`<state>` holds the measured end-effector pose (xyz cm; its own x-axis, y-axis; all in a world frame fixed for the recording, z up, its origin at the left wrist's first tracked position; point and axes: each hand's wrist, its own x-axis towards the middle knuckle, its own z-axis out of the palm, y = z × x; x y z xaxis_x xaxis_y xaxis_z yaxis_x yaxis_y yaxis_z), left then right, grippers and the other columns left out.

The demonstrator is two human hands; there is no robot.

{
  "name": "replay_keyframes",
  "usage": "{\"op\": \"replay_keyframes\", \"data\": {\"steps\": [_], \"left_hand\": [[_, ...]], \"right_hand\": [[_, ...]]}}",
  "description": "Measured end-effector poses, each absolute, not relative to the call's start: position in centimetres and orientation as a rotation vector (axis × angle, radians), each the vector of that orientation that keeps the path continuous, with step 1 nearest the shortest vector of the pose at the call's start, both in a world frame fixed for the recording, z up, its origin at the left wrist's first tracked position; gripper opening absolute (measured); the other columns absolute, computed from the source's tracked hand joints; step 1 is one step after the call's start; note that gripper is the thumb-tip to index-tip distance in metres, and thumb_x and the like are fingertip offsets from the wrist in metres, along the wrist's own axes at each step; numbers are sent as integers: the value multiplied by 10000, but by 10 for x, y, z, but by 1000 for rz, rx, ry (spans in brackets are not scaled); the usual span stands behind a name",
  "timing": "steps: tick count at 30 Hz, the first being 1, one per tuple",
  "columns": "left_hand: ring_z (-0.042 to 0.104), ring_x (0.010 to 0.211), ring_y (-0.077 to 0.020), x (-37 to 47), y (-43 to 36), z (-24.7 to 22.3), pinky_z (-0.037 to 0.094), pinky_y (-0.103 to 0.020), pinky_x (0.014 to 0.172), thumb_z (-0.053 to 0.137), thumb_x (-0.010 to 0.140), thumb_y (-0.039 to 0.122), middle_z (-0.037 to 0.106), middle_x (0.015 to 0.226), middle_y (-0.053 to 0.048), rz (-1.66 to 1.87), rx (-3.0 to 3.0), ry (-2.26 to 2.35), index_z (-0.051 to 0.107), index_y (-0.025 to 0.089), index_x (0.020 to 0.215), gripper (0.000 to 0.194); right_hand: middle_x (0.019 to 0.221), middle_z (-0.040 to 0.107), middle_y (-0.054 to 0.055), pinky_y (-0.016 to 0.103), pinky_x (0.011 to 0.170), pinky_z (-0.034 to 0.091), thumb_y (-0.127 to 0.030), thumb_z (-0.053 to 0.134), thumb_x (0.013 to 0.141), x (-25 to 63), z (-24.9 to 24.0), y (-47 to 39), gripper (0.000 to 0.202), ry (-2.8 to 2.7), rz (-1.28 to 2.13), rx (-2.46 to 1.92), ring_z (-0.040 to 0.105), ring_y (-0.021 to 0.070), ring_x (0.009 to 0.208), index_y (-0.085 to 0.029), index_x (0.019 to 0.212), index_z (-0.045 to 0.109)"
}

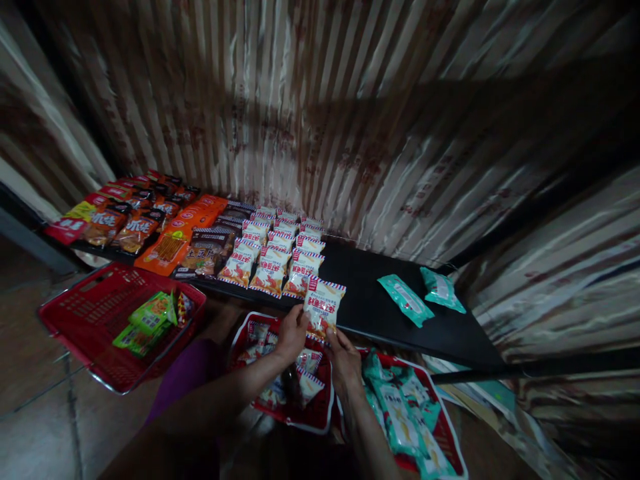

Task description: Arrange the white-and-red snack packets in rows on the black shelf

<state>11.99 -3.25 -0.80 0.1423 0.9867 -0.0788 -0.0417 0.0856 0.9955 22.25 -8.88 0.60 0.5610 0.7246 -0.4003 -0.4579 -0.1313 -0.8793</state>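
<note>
Striped, wrinkled sheeting [280, 120] forms a dim backdrop behind a black shelf [360, 270]. Clock directions run from the white snack packet [324, 305], held upright just off the shelf's near edge. The left hand [294, 335] pinches its lower left side between thumb and fingers; the right hand [344, 357] pinches its lower right corner. Rows of matching packets [271, 267] stand at ten o'clock, with brown bags [206, 253], orange packs [173, 245] and dark snack bags [137, 230] farther out between nine and ten. Two teal packets [406, 300] lie at three. At nine, a red basket [83, 323] holds green packets [153, 313]; at seven, the middle basket [331, 400] holds white ones; between four and five, the right basket [454, 433] contains teal packs [400, 417].
</note>
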Motion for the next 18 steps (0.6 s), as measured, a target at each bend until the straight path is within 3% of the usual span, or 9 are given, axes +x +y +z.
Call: {"op": "replay_keyframes", "data": {"steps": [9, 18], "left_hand": [[589, 832, -194, 110, -32, -16, 433, -295, 796, 511, 791, 325, 676, 899, -36, 1086, 1157, 1159, 628, 218, 953, 226], [596, 868, -193, 101, -12, -3, 438, -318, 829, 430, 837, 320, 669, 959, -63, 1085, 1375, 1227, 599, 177, 1038, 299]], "right_hand": [[740, 732, 8, 257, 599, 535, -342, 838, 466, 211, 2, -85, 396, -212, 1095, -1346, 661, 158, 629, -190, 811, 720], [814, 736, 28, 282, 660, 525, -376, 802, 520, 206, 6, -65, 417, -343, 1045, -1315, 660, 173, 702, -175, 876, 720]]}}
